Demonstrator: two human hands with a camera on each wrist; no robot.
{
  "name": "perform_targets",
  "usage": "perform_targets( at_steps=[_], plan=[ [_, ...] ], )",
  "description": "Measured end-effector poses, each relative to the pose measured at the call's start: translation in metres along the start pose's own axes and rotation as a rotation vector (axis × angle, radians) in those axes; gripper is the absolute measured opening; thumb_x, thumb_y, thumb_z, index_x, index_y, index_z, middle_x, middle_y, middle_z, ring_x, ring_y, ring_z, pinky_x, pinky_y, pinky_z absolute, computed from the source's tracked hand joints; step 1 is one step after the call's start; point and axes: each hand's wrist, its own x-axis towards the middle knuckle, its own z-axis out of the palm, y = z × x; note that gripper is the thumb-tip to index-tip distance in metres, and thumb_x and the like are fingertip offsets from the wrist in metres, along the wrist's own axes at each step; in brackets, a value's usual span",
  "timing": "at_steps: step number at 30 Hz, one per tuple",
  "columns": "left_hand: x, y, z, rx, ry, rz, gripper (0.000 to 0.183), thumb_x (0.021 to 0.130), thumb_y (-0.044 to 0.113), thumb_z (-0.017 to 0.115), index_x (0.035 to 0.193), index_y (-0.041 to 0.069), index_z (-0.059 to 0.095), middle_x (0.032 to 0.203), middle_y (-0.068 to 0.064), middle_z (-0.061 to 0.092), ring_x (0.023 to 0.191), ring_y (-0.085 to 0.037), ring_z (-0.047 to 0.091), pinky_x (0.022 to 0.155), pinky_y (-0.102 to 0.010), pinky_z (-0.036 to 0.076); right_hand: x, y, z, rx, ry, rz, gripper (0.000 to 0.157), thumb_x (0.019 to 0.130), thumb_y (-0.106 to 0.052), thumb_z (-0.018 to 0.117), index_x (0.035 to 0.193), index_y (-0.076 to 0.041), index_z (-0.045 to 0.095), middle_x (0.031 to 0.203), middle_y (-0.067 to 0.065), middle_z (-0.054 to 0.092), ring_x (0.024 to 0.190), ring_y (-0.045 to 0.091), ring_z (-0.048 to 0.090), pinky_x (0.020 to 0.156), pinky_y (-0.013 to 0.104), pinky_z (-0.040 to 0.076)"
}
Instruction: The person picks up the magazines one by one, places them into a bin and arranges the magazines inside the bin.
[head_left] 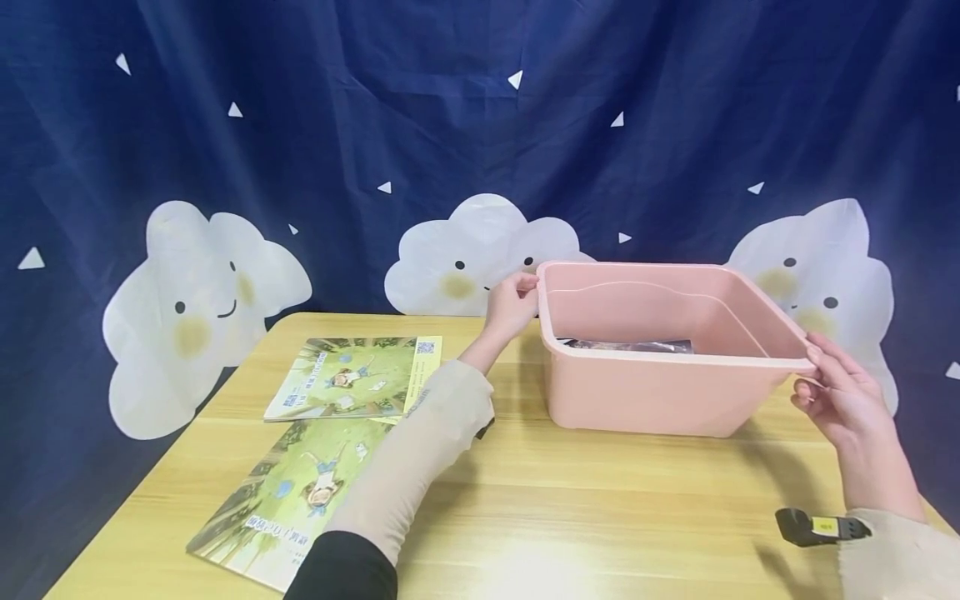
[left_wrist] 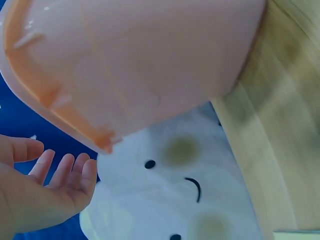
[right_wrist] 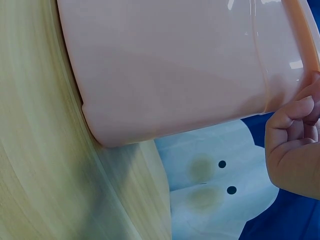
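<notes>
A pink plastic storage bin (head_left: 660,396) stands on the wooden table, right of the middle. Dark, shiny flat items (head_left: 637,345) lie inside it, mostly hidden by the front wall. My left hand (head_left: 513,307) is beside the bin's left rim toward the back. In the left wrist view this hand (left_wrist: 55,187) has loosely bent fingers, a little apart from the rim. At the front right corner, my right hand (head_left: 843,387) grips the rim. The right wrist view shows that hand (right_wrist: 295,145) with curled fingers against the rim, partly cut off by the frame.
Two illustrated booklets (head_left: 352,375) (head_left: 300,492) lie on the left of the table (head_left: 570,500), the nearer one partly covered by my left sleeve. A dark blue curtain (head_left: 450,108) with white clouds hangs behind. A black strap (head_left: 821,527) is at my right wrist.
</notes>
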Motion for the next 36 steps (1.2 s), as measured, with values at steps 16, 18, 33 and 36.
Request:
perform_targets(
  at_steps=[16,18,33,36],
  plan=[
    [-0.011,-0.056,-0.037,0.028,0.063,-0.102,0.023,0.084,0.0,0.051,0.103,-0.003,0.062,0.102,-0.014,0.062,0.093,-0.025,0.057,0.078,-0.03,0.048,-0.002,0.0,-0.002,0.01,-0.006,0.005,0.029,0.092,0.002,0.039,0.104,-0.006,0.065,0.072,0.015,0.064,0.047,0.024,0.054,0.043,0.032,0.047],
    [-0.013,-0.062,-0.043,0.036,0.074,-0.118,0.022,0.084,0.001,0.051,0.103,-0.003,0.062,0.102,-0.014,0.062,0.093,-0.025,0.057,0.078,-0.031,0.047,-0.001,0.0,-0.002,0.01,-0.006,0.004,0.03,0.092,0.002,0.039,0.104,-0.006,0.066,0.072,0.015,0.064,0.046,0.023,0.055,0.043,0.032,0.047],
    [-0.027,-0.104,-0.09,0.04,0.123,-0.22,0.021,0.086,0.004,0.052,0.103,-0.003,0.062,0.101,-0.018,0.062,0.092,-0.027,0.058,0.073,-0.031,0.049,-0.001,0.0,-0.002,0.011,-0.009,0.008,0.03,0.093,0.001,0.039,0.104,-0.007,0.065,0.072,0.015,0.064,0.047,0.024,0.054,0.043,0.032,0.046],
    [-0.032,-0.111,-0.1,0.016,0.112,-0.252,0.023,0.087,0.004,0.051,0.107,-0.004,0.06,0.106,-0.019,0.06,0.096,-0.028,0.056,0.077,-0.032,0.048,0.0,0.0,-0.002,0.006,-0.003,0.008,0.03,0.092,0.002,0.039,0.103,-0.007,0.065,0.072,0.014,0.064,0.047,0.024,0.055,0.043,0.032,0.047]
  ],
)
